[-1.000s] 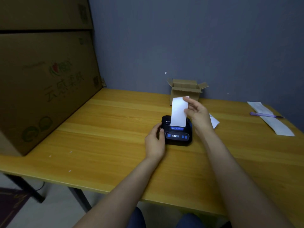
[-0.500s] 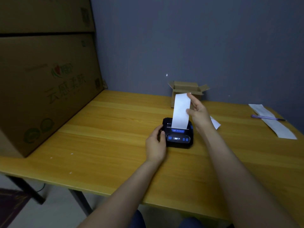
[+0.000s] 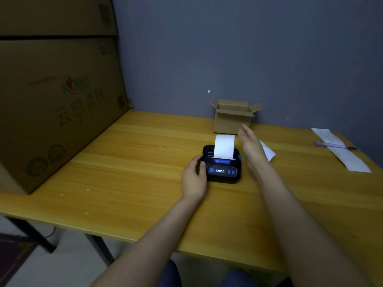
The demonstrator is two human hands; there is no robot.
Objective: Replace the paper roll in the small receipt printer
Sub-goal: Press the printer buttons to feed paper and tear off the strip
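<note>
Your left hand [image 3: 193,177] grips the left side of the printer [image 3: 222,166]. Your right hand [image 3: 251,146], just right of it, is spread and empty. The paper strip [image 3: 224,146] above the printer's slot looks thin and tears easily; pinch its top edge softly.

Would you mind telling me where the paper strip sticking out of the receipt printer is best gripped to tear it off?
Probably pinch the paper strip at its free top edge, coming from the right, where the open right hand is beside it. The strip stands upright from the slot of the printer, so both faces are exposed. The left hand already steadies the printer's left side.
</note>
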